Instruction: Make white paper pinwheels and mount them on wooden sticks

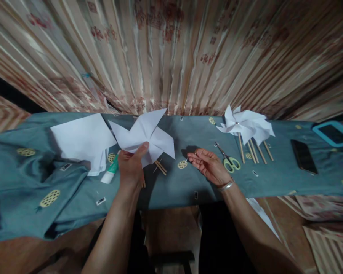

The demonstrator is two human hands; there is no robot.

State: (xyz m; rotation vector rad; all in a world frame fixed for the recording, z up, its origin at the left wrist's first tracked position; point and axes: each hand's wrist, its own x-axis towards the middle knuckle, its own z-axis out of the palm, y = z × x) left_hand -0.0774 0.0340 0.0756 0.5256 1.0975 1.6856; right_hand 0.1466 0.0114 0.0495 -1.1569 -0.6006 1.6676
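Observation:
My left hand (130,165) grips a white paper pinwheel (157,139) with the thumb pressed on its front near the middle. Its blades fan out above the table, and no stick shows attached to it. To the right, my right hand (210,165) is closed in a pinch, palm turned up. Whatever sits between its fingertips is too small to name. Below the pinwheel lie a few thin wooden sticks (161,168). A green and white tube (111,170) is beside my left wrist. Scissors with light green handles (231,164) rest just right of my right hand.
White paper sheets (81,137) lie at the left on the blue-green tablecloth (174,190). Several finished pinwheels on sticks (247,123) lie at the back right. Farther right are a dark phone (303,156) and a blue-framed tablet (334,134). A curtain (171,57) hangs behind the table.

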